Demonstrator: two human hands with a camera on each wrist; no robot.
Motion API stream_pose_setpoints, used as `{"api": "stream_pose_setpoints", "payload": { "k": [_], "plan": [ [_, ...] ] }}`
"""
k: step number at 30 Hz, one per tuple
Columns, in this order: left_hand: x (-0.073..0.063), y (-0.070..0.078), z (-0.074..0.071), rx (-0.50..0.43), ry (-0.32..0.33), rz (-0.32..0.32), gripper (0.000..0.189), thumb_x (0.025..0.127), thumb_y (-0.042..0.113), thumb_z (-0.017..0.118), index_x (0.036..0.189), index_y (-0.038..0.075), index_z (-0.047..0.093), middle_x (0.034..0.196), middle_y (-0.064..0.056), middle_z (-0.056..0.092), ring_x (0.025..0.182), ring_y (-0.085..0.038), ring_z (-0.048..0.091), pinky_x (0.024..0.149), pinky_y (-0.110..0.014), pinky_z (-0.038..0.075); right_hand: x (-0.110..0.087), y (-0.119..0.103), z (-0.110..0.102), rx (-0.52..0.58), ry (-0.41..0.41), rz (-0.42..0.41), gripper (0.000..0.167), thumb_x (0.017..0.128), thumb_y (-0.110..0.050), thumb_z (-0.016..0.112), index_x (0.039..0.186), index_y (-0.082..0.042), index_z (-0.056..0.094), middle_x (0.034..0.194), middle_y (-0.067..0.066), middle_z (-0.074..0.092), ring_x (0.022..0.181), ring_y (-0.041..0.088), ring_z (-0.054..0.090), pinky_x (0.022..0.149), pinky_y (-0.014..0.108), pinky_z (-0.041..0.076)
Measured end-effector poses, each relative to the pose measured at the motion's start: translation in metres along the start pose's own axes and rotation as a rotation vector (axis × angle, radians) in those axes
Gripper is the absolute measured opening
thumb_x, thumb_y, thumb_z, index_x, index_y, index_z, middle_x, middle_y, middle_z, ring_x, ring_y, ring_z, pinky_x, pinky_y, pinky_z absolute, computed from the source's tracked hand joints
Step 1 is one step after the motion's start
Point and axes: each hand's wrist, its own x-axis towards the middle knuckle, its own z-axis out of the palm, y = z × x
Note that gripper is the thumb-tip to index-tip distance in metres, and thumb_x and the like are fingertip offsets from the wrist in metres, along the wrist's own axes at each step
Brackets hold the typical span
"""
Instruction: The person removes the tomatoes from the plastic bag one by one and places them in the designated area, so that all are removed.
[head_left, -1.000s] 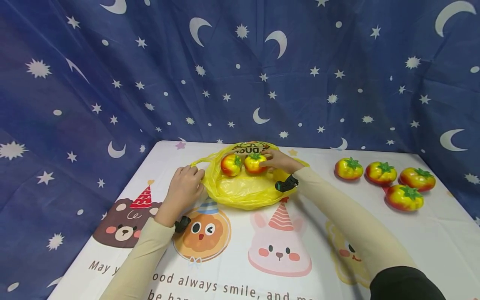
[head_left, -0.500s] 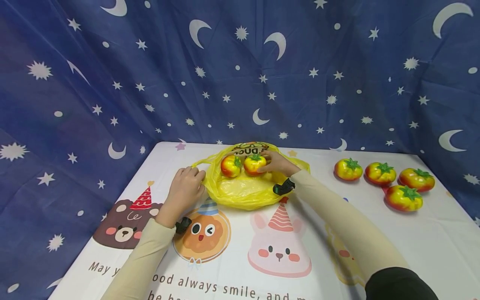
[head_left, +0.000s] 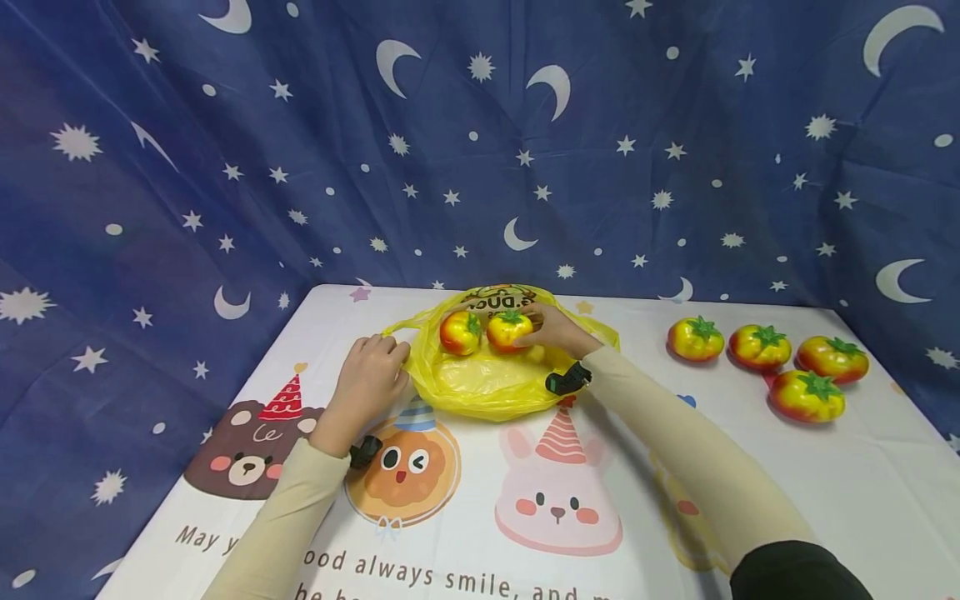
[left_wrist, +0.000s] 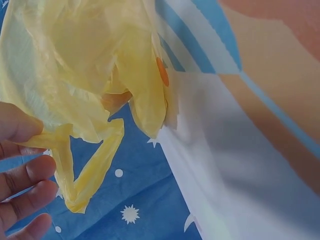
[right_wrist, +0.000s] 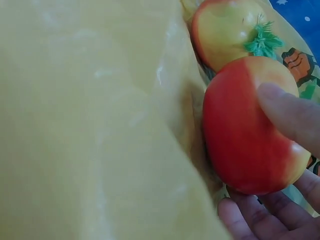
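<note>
**L hand [head_left: 367, 377] on yellow bag [head_left: 487, 393], R hand [head_left: 558, 327] on fruit inside**

Head view: bag lay w/ mouth open on the tabletop [head_left: 885, 467], approx. mid. R hand reached in & held a red/yel. fruit [head_left: 506, 335] w/ green leafy top; 2nd fruit [head_left: 458, 335] sat just beside it, on its L, also in bag. L hand was at bag's L edge. 4 other fruits [head_left: 760, 348] were grouped on the tabletop, well to the R. Starry blue cloth [head_left: 450, 108] hung behind.

L wrist view: thumb & finger pinched bag's handle strip [left_wrist: 97, 167]; other fingers spread apart, strip hanging in a loop.

R wrist view: thumb on one side of fruit, fingers curled underneath; 2nd fruit right behind.
</note>
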Motion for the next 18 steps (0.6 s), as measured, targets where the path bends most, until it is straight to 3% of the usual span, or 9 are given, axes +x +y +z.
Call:
{"api": "stream_pose_setpoints", "payload": {
  "k": [3,9,18],
  "plan": [
    [0.000,0.000,0.000,-0.002,0.001,0.001,0.008,0.073,0.006,0.061,0.081,0.005,0.058,0.069,-0.009,0.053,0.070,-0.029,0.052,0.076,-0.043,0.044,-0.002,-0.001,0.000,0.024,0.004,0.040,0.068,0.077,-0.015,0.075,0.137,-0.004,0.044,0.138,0.019,0.047,0.124,0.034,0.047,0.108,0.043,0.036],
    [-0.002,-0.001,0.000,0.007,-0.016,-0.011,0.009,0.074,0.007,0.062,0.083,0.005,0.059,0.071,-0.010,0.054,0.072,-0.029,0.052,0.077,-0.043,0.044,-0.011,-0.003,-0.004,0.045,-0.004,0.043,0.067,0.078,-0.015,0.075,0.138,-0.010,0.044,0.141,0.015,0.045,0.126,0.033,0.046,0.107,0.044,0.037],
    [-0.004,0.000,-0.001,0.007,-0.020,-0.013,0.014,0.075,0.009,0.065,0.088,0.004,0.062,0.077,-0.011,0.059,0.076,-0.029,0.055,0.080,-0.043,0.045,-0.026,-0.009,-0.008,0.113,-0.009,0.026,0.068,0.078,-0.012,0.074,0.138,-0.006,0.042,0.137,0.019,0.047,0.126,0.034,0.046,0.106,0.045,0.039]
  ]
}}
